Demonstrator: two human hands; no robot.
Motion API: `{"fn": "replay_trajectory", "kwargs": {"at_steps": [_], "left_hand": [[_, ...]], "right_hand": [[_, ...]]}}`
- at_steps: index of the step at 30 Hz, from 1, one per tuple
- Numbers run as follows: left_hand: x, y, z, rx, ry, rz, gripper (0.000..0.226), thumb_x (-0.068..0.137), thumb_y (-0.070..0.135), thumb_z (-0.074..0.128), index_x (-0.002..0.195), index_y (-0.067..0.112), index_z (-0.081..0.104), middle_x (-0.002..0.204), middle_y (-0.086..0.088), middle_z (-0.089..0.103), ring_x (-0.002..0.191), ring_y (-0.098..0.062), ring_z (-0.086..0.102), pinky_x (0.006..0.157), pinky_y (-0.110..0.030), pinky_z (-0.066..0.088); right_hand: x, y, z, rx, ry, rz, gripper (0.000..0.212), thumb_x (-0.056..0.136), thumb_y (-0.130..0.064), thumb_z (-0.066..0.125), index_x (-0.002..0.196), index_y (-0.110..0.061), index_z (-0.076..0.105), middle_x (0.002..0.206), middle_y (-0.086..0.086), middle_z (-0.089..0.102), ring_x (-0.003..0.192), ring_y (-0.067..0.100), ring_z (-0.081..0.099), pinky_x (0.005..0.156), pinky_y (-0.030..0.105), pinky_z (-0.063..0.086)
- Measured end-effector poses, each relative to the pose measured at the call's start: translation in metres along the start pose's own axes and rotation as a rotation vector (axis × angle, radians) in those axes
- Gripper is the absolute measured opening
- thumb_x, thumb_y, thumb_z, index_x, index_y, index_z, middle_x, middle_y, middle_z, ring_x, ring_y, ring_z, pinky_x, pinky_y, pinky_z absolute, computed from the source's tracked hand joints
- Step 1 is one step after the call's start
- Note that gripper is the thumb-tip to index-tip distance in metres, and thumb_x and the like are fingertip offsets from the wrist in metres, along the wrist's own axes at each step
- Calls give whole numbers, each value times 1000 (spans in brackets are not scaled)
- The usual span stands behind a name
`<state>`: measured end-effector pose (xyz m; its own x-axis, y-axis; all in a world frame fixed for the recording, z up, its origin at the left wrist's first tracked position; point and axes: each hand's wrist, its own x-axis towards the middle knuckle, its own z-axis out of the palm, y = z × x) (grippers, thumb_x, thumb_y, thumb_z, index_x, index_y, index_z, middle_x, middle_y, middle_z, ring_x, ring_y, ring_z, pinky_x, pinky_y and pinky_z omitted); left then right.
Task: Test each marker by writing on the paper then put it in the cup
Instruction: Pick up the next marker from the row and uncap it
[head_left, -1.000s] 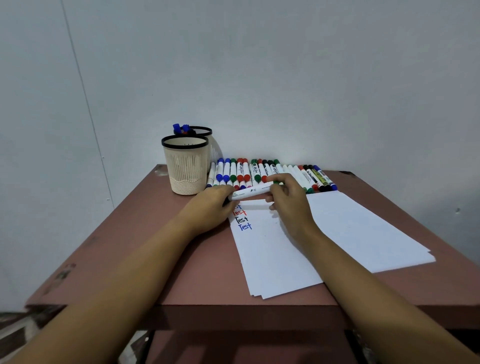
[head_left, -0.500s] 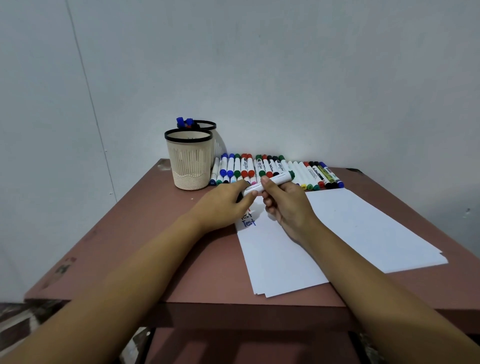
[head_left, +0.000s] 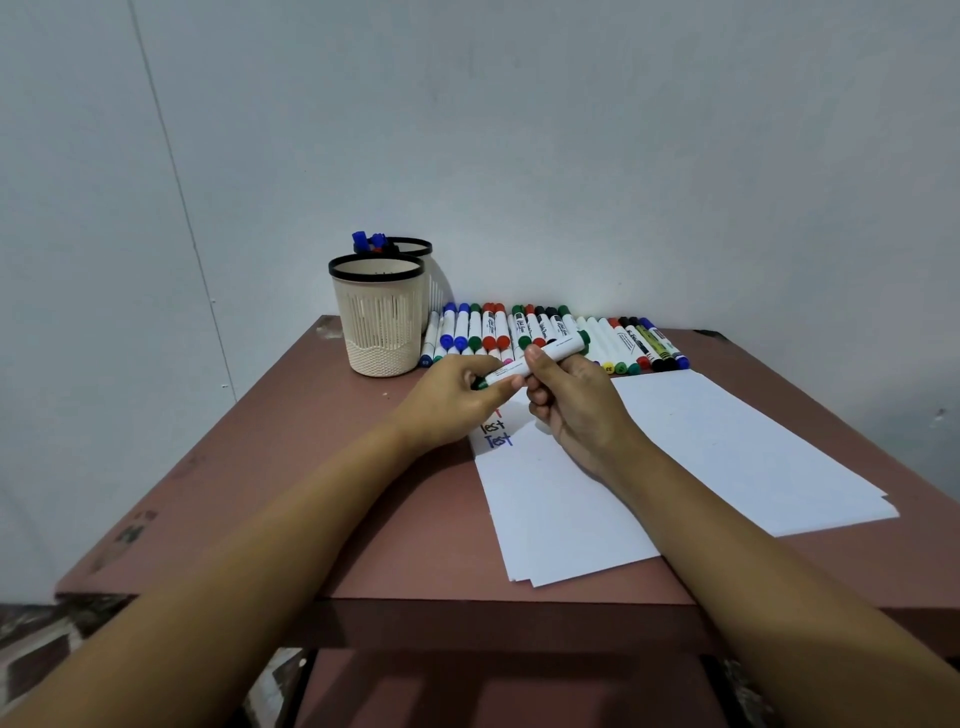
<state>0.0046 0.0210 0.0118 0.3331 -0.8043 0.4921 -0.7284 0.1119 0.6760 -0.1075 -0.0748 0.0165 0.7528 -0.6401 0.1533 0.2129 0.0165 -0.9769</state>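
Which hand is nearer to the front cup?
Left. The left hand is just right of the front cup; the right hand is farther right, over the paper. Both grip one marker.

I note both forearms extended forward; left hand and right hand meet, fingers curled, both pinching one marker.

Bench: cups, marker row and paper are set on it.
Front cup: placed at the back left.
Back cup: tucked just behind the front cup.
Marker row: laid right of the cups, behind the paper.
Paper: spread on the right half.
Held marker: gripped over the paper's back left corner, left hand at its left end, right hand beside it.
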Motion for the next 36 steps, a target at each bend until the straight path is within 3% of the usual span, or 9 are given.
{"fn": "replay_trajectory", "kwargs": {"at_steps": [5,9,14,17,22,25,27,32,36], "left_hand": [[1,2,-1,-49,-15,-33,37,89,32,59,85,-4,65,62,-8,44,54,-9,35,49,-17,26],[1,-4,-3,-55,0,-71,44,84,45,61,96,4,69,79,-22,60,66,-20,47,60,-30,35],[1,-7,-5,116,61,-140,37,84,51,59,105,20,64,84,8,62,72,-5,55,62,-24,42],[2,-5,-6,149,168,-225,33,87,52,52,99,22,59,81,13,58,74,-4,54,62,-20,38],[8,-14,-12,-116,303,-332,30,98,18,32,96,9,60,68,3,49,68,-12,44,56,-24,32],[9,-20,-14,-125,266,-391,34,94,6,29,111,8,58,70,-1,48,60,-11,42,56,-25,35],[10,-25,-13,-78,223,-414,38,94,6,31,125,8,53,78,-3,52,62,-11,44,65,-27,38],[8,-27,-15,58,162,-373,42,93,14,48,135,16,44,108,-6,56,85,-14,52,80,-25,44],[7,-28,-16,17,180,-389,40,89,20,61,126,15,47,84,9,51,76,-3,49,66,-13,39]], "right_hand": [[-1,-1,0,16,-5,-2,24,96,-25,54,75,-14,58,54,-7,47,54,6,37,53,18,33],[-1,-1,0,9,-11,-44,19,96,-23,53,83,-12,60,54,-9,51,57,7,38,57,22,32],[-3,-3,1,1,28,-60,19,96,-23,53,83,-10,60,57,-4,62,59,9,40,57,23,33],[-2,-8,0,175,176,-7,13,97,-23,52,90,-14,57,68,4,59,56,12,51,51,22,43],[-5,-11,-4,428,142,123,6,96,-18,51,93,-13,50,71,11,68,67,26,69,60,31,59],[-6,-9,-1,311,104,130,13,91,-11,60,81,-15,51,73,8,60,61,18,59,51,23,51],[-7,-6,0,195,83,100,24,89,-9,63,73,-18,48,67,4,53,53,12,50,43,19,41],[-13,2,5,-113,34,8,27,87,-8,65,67,-14,48,48,-1,49,41,8,45,40,17,34],[-15,5,8,-243,34,-4,23,84,2,58,69,-10,47,47,1,49,40,10,44,40,19,35]]}}
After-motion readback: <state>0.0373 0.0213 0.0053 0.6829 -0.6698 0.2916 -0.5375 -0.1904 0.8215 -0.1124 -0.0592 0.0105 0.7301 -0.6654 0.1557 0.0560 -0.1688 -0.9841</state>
